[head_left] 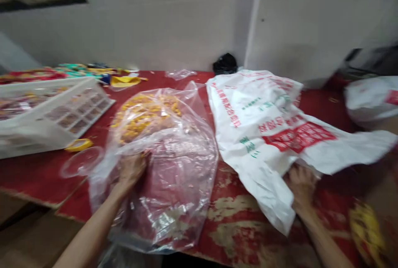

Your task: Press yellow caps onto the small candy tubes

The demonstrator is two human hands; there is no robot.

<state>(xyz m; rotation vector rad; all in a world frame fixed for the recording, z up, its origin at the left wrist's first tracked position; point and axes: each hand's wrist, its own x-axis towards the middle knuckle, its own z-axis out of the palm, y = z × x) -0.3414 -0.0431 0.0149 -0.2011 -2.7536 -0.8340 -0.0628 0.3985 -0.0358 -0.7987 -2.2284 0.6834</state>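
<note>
My left hand (132,169) reaches inside a large clear plastic bag (174,176) lying on the red table (40,172). Its fingers are near a heap of small yellow pieces (144,114) at the far end of the bag. My right hand (301,183) grips the lower edge of a white woven sack (264,127) with red and green print, spread to the right of the clear bag. The picture is blurred by motion.
A white plastic crate (46,110) stands at the left, with colourful items (77,71) behind it. A black object (225,64) sits by the wall. Another white sack (371,98) lies at far right. A yellow item (367,226) is near the right front.
</note>
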